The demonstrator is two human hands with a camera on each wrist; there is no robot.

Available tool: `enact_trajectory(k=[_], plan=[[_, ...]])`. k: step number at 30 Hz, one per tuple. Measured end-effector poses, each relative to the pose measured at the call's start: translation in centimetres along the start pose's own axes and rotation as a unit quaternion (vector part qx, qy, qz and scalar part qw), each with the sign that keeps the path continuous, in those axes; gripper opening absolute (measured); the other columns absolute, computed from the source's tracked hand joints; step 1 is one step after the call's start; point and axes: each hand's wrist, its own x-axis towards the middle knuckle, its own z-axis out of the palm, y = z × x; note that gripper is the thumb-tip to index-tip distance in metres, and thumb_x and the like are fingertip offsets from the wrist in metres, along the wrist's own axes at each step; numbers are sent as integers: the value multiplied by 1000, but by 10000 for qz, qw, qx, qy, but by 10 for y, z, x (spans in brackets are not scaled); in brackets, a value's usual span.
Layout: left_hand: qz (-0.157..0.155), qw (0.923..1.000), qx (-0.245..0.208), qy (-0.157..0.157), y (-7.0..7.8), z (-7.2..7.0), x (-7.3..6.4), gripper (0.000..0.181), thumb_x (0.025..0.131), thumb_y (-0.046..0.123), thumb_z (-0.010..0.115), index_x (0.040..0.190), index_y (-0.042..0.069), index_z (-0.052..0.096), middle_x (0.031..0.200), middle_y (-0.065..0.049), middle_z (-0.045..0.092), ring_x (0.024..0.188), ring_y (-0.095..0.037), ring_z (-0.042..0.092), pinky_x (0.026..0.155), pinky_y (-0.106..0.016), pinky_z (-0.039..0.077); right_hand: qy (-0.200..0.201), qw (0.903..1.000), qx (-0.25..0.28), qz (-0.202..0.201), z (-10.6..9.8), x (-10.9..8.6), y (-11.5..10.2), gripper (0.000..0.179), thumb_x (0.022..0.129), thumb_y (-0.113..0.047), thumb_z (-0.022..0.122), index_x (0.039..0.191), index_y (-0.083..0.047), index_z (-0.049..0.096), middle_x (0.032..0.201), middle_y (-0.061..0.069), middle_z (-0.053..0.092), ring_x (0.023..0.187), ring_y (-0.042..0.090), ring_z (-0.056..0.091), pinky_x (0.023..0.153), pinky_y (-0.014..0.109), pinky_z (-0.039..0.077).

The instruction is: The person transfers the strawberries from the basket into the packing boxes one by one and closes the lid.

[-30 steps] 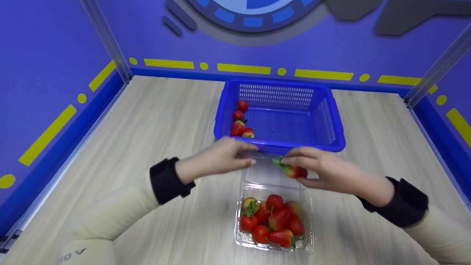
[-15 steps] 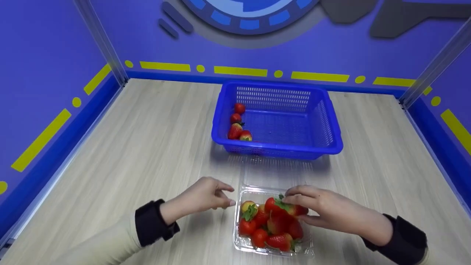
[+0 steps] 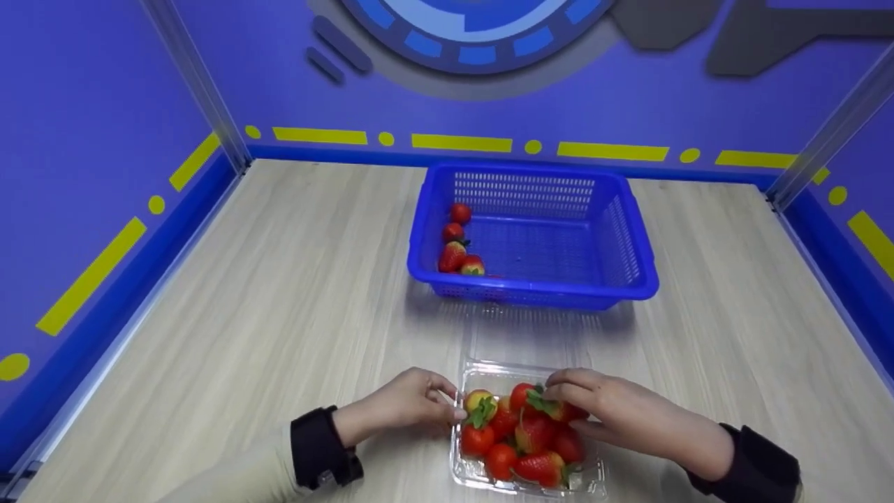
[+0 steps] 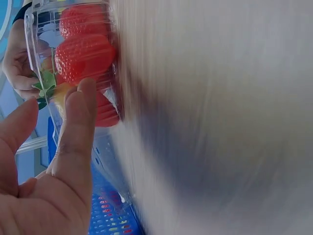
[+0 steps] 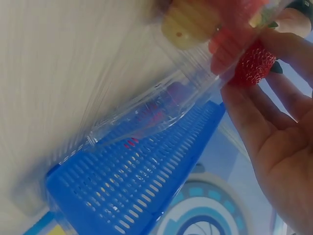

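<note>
Narrow is the gap on this side, thumb and forefinger slightly parted, as the left hand is resting at the left wall of the clear box, its forefinger seemingly touching the plastic. One black band is circling that wrist. Farther off, a few strawberries are lining the left side of the blue basket. Nearer, the box is standing open, its transparent lid lying flat and stretching far toward the basket. Inside, a heap of strawberries is showing mostly red, with a yellowish, leafy fruit sitting at the far left. And over on the right, the right hand is pinching a held strawberry between thumb and fingers, at the far right of the heap, by the box's right wall; whether it is pressing on the fruit below, I'm not able to tell. Another black strap is wrapping the right wrist
</note>
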Motion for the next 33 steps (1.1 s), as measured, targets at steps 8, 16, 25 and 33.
enact_trajectory(k=[8,16,25,33], plan=[[-59,9990,-434,-53,-6,9,0,13,86,4,78,92,-1,68,63,9,65,55,-2,59,55,-14,49,-98,9999,36,116,4,-2,-1,48,75,3,84,117,-11,68,117,7,69,105,23,70,85,33,64],[-105,9975,-674,-160,-4,10,0,14,86,0,75,83,7,63,64,9,63,55,-4,60,55,-16,54,358,9980,-508,-88,13,-2,0,49,71,-1,88,114,-13,68,116,6,69,103,21,71,84,30,63],[-24,9980,-615,-150,-2,7,-1,9,88,2,74,89,3,65,65,9,64,55,-3,60,55,-16,53,691,9949,-642,-358,16,-4,6,52,71,-6,89,119,-13,68,119,5,69,107,20,70,90,26,61],[130,9976,639,-238,8,-10,-7,24,96,17,69,111,-2,69,95,-21,76,77,-16,71,66,-25,57,597,9952,-682,-366,11,-3,5,56,68,-3,91,118,-13,68,118,7,69,104,21,71,84,27,63]])
